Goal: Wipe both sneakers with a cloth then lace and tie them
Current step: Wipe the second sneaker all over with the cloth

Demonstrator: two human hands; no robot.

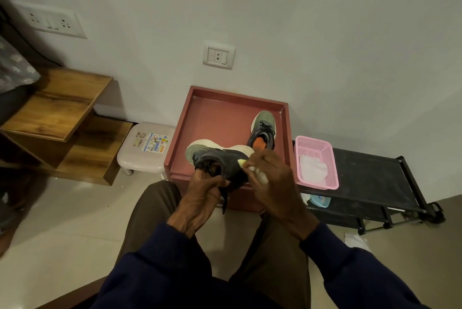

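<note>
My left hand (203,190) grips a dark grey sneaker (215,157) by its laced top, holding it on its side above the front edge of the red tray (217,113), white sole facing away. My right hand (268,175) holds a white cloth (260,175) bunched in its fingers and presses it against the sneaker's heel end. A black lace hangs down from the held shoe. The second sneaker (263,130), grey-green with an orange tongue, stands upright in the tray's right side.
A pink basket (325,148) holding white cloth sits on a black rack (375,178) to the right. A small white stool (146,147) and wooden shelves (62,123) stand to the left. My knees are below the hands.
</note>
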